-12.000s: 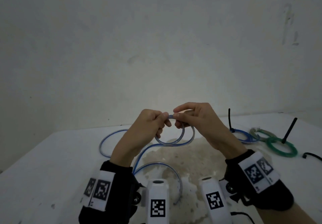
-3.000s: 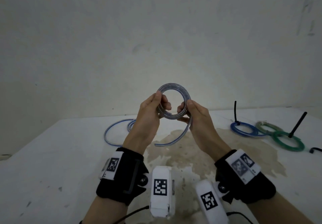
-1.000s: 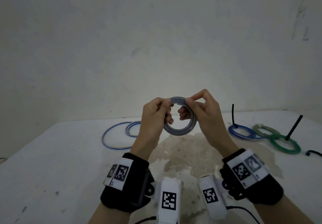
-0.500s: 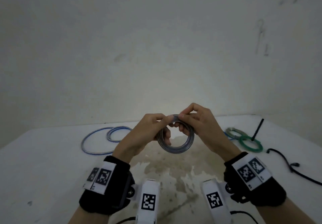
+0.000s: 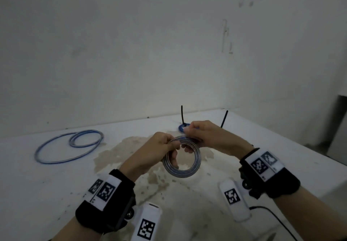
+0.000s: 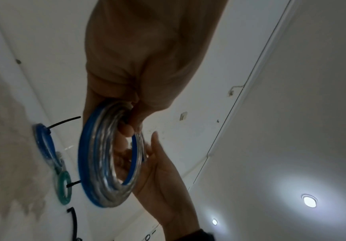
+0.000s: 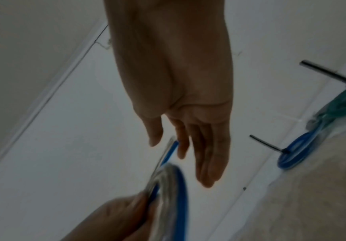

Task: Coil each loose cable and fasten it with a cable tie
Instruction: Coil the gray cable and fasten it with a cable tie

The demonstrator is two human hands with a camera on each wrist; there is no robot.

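My left hand (image 5: pixel 150 151) pinches the top of the blue-and-clear coiled cable (image 5: pixel 181 157), held above the stained white table (image 5: pixel 56 184). My right hand (image 5: pixel 210 135) is beside it with fingers (image 7: pixel 209 159) straight and relaxed. Keep the pinch across every turn so none springs loose. A black cable tie (image 6: pixel 73 228) lies near the tied coils.

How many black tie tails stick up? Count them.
2: one tie tail on the blue coil, the other on the green coil; the right hand may hide more.
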